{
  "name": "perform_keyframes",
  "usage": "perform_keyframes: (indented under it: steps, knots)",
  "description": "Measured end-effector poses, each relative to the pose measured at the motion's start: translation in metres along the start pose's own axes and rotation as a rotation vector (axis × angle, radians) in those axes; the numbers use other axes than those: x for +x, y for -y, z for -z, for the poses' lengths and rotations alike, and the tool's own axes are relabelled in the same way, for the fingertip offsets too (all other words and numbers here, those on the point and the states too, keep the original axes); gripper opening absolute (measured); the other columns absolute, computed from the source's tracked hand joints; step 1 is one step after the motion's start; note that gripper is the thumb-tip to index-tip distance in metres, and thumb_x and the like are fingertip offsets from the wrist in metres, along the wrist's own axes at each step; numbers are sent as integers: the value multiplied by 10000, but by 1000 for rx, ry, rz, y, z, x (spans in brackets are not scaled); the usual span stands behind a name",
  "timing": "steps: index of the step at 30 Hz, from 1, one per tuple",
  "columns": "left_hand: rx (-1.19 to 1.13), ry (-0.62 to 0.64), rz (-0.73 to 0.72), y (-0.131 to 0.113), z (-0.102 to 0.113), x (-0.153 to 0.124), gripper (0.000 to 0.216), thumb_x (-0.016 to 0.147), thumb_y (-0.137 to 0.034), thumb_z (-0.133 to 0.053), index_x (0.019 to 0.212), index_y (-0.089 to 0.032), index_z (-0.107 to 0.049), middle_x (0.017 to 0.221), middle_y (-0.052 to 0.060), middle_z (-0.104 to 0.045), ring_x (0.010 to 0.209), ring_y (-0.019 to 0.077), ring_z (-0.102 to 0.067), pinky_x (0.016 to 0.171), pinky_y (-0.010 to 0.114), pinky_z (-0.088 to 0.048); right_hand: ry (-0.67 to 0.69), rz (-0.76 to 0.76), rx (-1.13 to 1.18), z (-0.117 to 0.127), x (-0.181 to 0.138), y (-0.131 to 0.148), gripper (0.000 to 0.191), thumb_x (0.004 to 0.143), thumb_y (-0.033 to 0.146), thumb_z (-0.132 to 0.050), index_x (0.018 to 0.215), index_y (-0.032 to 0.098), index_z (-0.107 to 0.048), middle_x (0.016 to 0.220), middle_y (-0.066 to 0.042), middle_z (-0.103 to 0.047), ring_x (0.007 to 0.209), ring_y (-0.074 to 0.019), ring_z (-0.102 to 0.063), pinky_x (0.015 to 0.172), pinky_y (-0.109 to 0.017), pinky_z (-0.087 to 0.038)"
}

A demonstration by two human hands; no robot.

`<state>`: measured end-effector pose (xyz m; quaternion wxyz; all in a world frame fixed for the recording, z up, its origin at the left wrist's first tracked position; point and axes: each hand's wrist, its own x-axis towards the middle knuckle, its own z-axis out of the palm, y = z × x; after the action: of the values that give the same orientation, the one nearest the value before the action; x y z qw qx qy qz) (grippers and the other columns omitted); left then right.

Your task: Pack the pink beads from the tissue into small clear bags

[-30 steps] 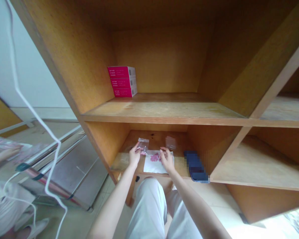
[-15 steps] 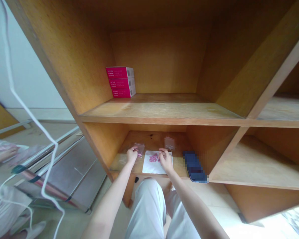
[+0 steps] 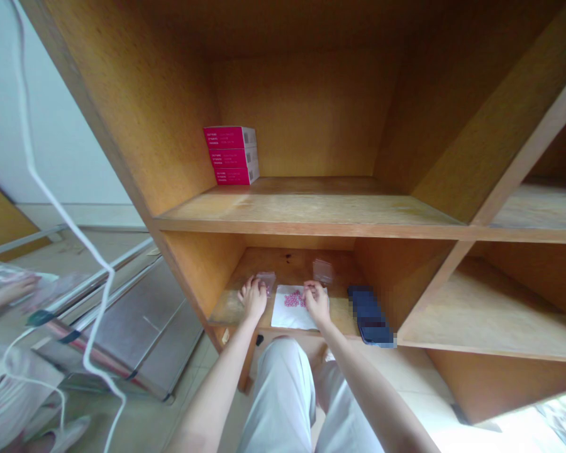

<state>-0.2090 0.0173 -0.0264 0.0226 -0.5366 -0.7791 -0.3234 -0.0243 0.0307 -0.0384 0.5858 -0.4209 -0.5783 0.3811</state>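
Observation:
On the low wooden shelf (image 3: 236, 309) lies a white sheet of paper (image 3: 290, 313) with a small heap of pink beads (image 3: 293, 299) on it. My right hand (image 3: 316, 301) rests at the heap's right edge, fingers curled in a pinch over the beads. My left hand (image 3: 253, 296) lies flat on the shelf with fingers spread, touching a small clear bag (image 3: 266, 279) that holds a few pink beads. A second small clear bag (image 3: 322, 270) lies further back behind the paper.
Three stacked pink boxes (image 3: 231, 155) stand at the back left of the upper shelf (image 3: 311, 211). A dark blue flat object (image 3: 370, 314) lies right of the paper. A white cable (image 3: 56, 207) hangs at the left. Another person's hand (image 3: 9, 292) holds plastic bags at far left.
My left hand lowered the small bag with pink beads onto the shelf and now lies flat beside it. My right hand stayed at the bead heap.

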Motion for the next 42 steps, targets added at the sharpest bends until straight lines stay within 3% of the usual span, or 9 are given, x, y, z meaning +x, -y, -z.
perform_keyframes:
  steps: [3,6,8,11,16,22,29,37,42]
  knots:
    - [-37,-6,21,5,-3,3,294,810,-244,-359,995,-200,-584,1183,84,-516,1092,231,-427,925,402,-249,-166,-27,87,10,16,-7,215,759,357,-368,848,187,-465,573,22,-532,376,-97,-436,381,-221,-349]
    - [-63,-3,54,8,-4,6,283,801,-213,-362,949,-185,-601,1124,89,-557,1053,230,-461,926,398,-245,-362,48,-26,27,41,-14,209,735,361,-409,811,178,-475,704,-42,-577,559,-141,-535,504,-260,-416]
    - [-71,2,65,9,-5,7,272,795,-211,-370,924,-180,-608,1101,90,-570,1030,236,-476,924,405,-245,-345,133,-216,39,56,-17,216,708,347,-469,827,170,-505,801,-83,-586,718,-183,-553,618,-304,-429]
    - [-81,6,70,9,-5,8,267,788,-207,-378,915,-175,-611,1084,92,-579,1005,241,-492,922,408,-247,-284,177,-463,48,68,-21,215,662,327,-562,827,190,-546,839,-102,-577,813,-227,-535,672,-337,-401]
    - [-111,-16,42,11,-4,6,292,799,-198,-352,969,-168,-588,1082,93,-582,1013,231,-496,911,385,-285,-243,144,-588,51,68,-28,195,646,323,-612,806,224,-559,815,-115,-559,828,-254,-527,657,-355,-373]
    - [-62,-75,-40,9,-4,-6,318,832,-233,-332,1065,-148,-531,1153,123,-538,1110,241,-433,990,469,-181,-103,-86,-860,51,71,-22,362,641,403,-613,920,176,-569,896,-163,-561,910,-311,-514,723,-423,-357]
    - [36,-118,-281,-1,-9,-36,404,856,-288,-293,1202,-130,-431,1279,132,-426,1209,240,-336,1034,499,-73,72,-334,-1125,43,73,0,422,778,447,-422,1049,150,-551,987,-153,-579,946,-296,-529,821,-447,-314]
    - [93,-28,-333,-1,-13,-39,509,862,-357,-258,1321,-137,-259,1377,98,-265,1290,222,-170,1043,497,6,-36,-319,-1138,45,73,1,402,866,311,-275,921,114,-621,793,-149,-633,790,-223,-600,732,-335,-375]
    - [62,9,-318,1,-13,-38,507,866,-363,-244,1328,-155,-242,1383,87,-248,1294,221,-150,1037,510,-2,-321,-67,-940,56,76,5,378,841,282,-300,933,98,-617,920,-159,-614,879,-230,-557,748,-323,-382]
